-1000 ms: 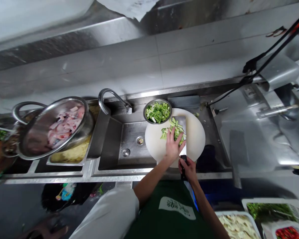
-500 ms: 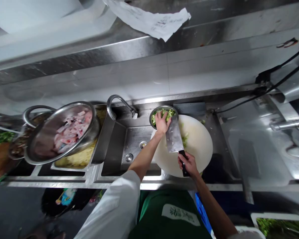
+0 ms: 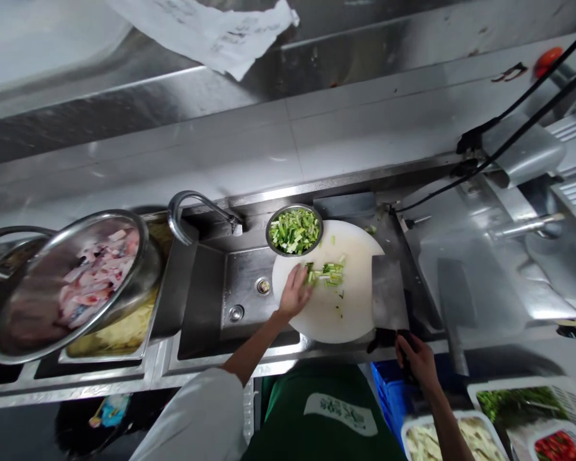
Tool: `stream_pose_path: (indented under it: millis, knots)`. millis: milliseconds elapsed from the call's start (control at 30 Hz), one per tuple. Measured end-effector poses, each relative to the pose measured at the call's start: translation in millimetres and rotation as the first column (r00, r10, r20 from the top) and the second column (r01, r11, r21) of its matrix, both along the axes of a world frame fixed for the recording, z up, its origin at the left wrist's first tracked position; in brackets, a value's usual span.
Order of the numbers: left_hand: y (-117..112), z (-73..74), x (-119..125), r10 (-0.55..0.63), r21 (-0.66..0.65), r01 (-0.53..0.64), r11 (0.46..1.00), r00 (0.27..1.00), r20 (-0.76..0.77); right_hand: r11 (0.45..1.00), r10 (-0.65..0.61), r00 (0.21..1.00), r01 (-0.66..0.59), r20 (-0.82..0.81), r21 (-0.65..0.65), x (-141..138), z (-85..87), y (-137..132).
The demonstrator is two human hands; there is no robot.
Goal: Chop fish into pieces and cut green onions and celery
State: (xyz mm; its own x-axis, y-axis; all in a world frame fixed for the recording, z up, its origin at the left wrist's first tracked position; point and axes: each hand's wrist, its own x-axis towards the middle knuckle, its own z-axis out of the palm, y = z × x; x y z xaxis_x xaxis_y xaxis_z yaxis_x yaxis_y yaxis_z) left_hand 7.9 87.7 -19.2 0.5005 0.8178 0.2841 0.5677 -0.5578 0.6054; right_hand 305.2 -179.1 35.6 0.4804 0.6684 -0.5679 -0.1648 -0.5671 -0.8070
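Note:
My left hand (image 3: 295, 292) is over the left part of a round white cutting board (image 3: 355, 320), its fingers stretched out beside a small heap of chopped green stalks (image 3: 333, 274). Fingertips reach the heap's edge; whether they press on it I cannot tell. Wrapped round the black handle of a cleaver (image 3: 388, 291), my right hand (image 3: 415, 360) is off the board's lower right. The wide blade lies flat over the board's right edge. Behind the board stands a round metal bowl (image 3: 269, 242) full of chopped greens (image 3: 295, 230).
A sink (image 3: 242, 282) with a curved faucet (image 3: 192, 198) lies left of the board. Farther left, a large tilted metal bowl (image 3: 24, 320) holds raw fish pieces (image 3: 98, 275). At lower right are white baskets (image 3: 480, 419) of cut vegetables. A metal shelf (image 3: 173, 96) overhangs the back.
My left hand has left the small bowl and come down onto the board. My right hand has carried the cleaver rightward, away from the bowl's rim. The view has shifted right.

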Motion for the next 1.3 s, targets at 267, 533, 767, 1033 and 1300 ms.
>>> stream_pose_path:
  millis: [267,533,767,1033,1300]
  knots:
    - [52.1,-24.6,93.6,-0.041,-0.128,0.032,0.991,0.997,-0.069,0.998,0.013,1.000,-0.013,-0.007,-0.058,15.5,-23.4,1.8]
    - [66.4,-2.3,108.1,-0.654,-0.151,0.649,0.746,0.756,0.015,0.992,0.102,0.991,-0.095,0.089,-0.084,22.3,-15.0,12.0]
    - [-2.8,-10.2,48.0,-0.198,-0.137,0.194,0.971,0.980,-0.015,0.980,0.180,0.977,-0.168,0.118,-0.105,-4.1,-4.3,22.5]
    - [-53.1,-8.9,118.7,-0.021,-0.159,0.026,0.987,0.999,0.032,0.986,0.149,0.987,-0.143,0.063,-0.087,-94.7,-12.3,46.4]
    - [-43.3,40.7,133.4,-0.004,-0.102,0.019,0.995,0.988,0.152,0.995,0.096,0.991,-0.098,0.088,0.016,-110.4,22.4,64.4]
